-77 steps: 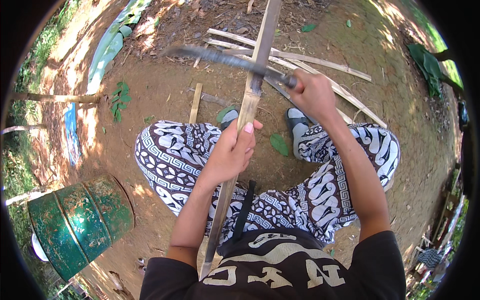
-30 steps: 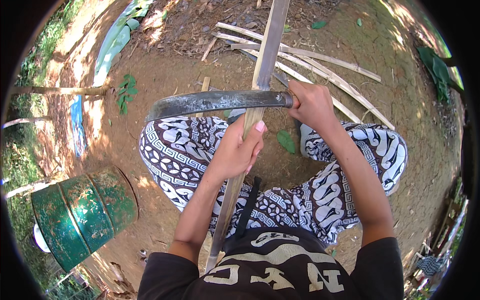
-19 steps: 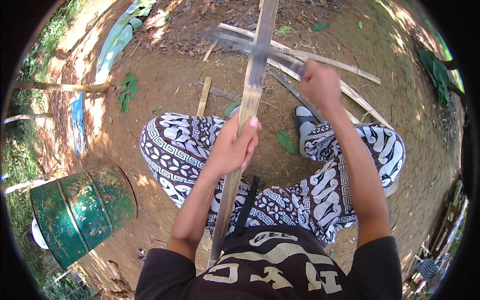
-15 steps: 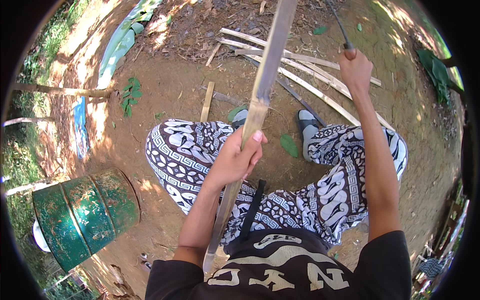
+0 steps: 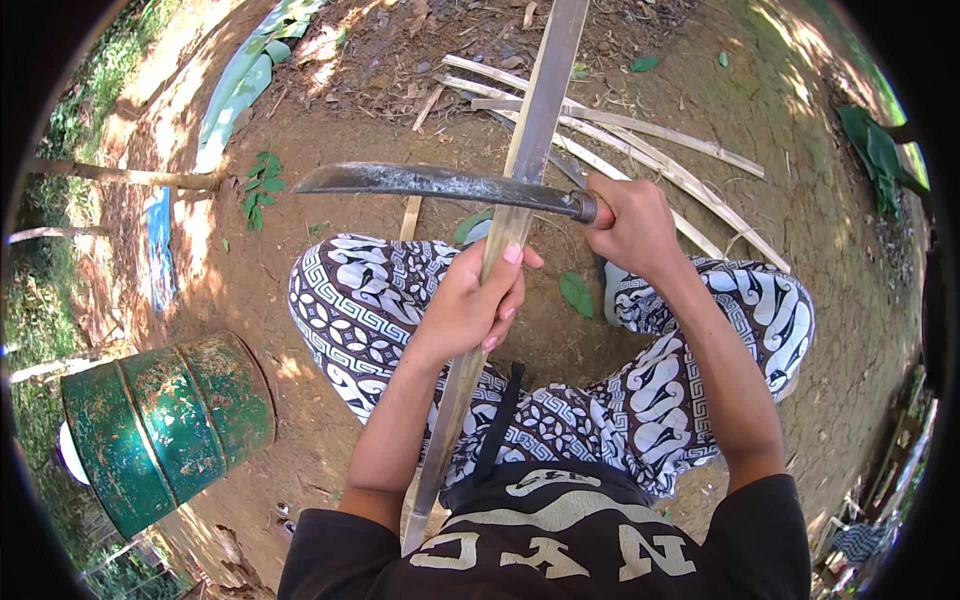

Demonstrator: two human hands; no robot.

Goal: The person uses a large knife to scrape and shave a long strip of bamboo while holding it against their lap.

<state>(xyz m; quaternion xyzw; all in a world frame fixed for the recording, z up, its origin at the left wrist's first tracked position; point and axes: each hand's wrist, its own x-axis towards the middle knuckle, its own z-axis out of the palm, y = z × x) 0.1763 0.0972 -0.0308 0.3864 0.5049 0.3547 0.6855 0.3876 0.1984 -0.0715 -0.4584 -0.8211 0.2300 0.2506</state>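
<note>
Currently, L hand (image 5: 478, 305) is wrapped round a long wooden strip (image 5: 540, 110), thumb on top, strip running ahead of & behind it. R hand (image 5: 635, 225), fwd & right of L, grips a curved knife (image 5: 430, 183) by its handle (image 5: 602, 211); blade crosses over strip just ahead of L hand, contact unclear. Green leaf (image 5: 577, 293) btwn hands; loose strips (image 5: 655, 158) beyond R hand; rusty drum (image 5: 165, 430) well left of L hand.

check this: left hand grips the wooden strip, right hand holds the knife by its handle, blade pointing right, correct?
One slip: in the head view the blade points left, not right. The left hand grips the wooden strip; the right hand holds the knife by its handle.
</note>
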